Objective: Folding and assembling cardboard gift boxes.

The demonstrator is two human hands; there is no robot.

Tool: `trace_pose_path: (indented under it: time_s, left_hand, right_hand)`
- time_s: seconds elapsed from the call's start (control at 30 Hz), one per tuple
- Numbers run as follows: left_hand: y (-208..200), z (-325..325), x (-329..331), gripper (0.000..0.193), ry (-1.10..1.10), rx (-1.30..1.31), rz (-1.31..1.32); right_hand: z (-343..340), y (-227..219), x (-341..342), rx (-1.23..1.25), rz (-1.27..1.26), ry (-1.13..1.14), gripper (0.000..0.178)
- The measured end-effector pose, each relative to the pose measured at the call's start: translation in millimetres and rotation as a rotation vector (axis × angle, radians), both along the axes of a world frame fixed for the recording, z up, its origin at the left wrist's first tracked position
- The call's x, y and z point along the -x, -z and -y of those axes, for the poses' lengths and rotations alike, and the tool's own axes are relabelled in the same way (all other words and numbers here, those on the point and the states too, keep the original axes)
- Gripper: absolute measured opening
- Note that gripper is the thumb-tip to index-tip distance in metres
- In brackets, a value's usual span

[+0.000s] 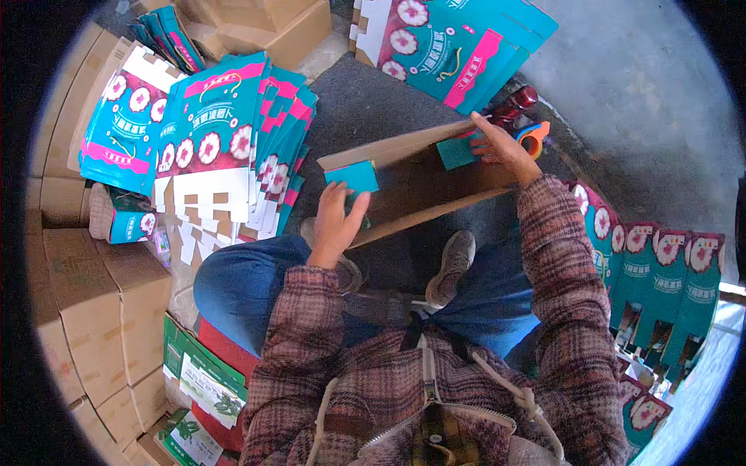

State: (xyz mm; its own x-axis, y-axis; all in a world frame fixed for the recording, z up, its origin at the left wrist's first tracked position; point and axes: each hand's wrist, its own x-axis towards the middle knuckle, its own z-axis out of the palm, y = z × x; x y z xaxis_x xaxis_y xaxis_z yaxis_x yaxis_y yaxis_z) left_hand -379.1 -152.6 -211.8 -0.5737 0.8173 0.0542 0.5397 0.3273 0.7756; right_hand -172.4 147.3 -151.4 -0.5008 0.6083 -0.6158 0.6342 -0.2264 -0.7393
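An unfolded cardboard carton [420, 186] spans the space between my hands, tilted above the floor in front of my shoes. Its brown inside faces up, and a small teal flap [362, 177] is turned in at its left end. My left hand [336, 224] is at that end, fingertips and thumb on the flap. At the right end, my right hand [503, 149] grips the carton's end wall, fingers reaching inside beside another teal flap [457, 152] and one digit on the far top edge.
Flat printed carton blanks [210, 116] are piled at the left, with more blanks [458, 46] at the far side. Orange tape dispenser [533, 140] lies just past my right hand. Folded teal cartons [660, 264] stand in rows at the right. Brown boxes [101, 303] are stacked along the left.
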Motion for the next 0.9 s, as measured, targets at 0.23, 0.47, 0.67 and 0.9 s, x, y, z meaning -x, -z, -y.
trace_pose_path:
  time_s: [0.23,0.47,0.67,0.9]
  left_hand:
    - [-19,13,-4,0.038,-0.238,0.011,0.399]
    - [5,26,6,0.053,-0.211,-0.224,0.606]
    - [53,26,7,0.076,-0.227,-0.098,0.683]
    - [67,26,20,0.070,0.001,0.049,0.404]
  right_hand:
    - [-38,36,-38,-0.613,0.059,-0.421,0.079]
    - [23,1,-7,-0.939,0.592,-0.688,0.081]
    - [11,27,-7,-1.006,0.520,-0.657,0.067]
    - [-5,-4,-19,-1.253,0.305,-0.449,0.049]
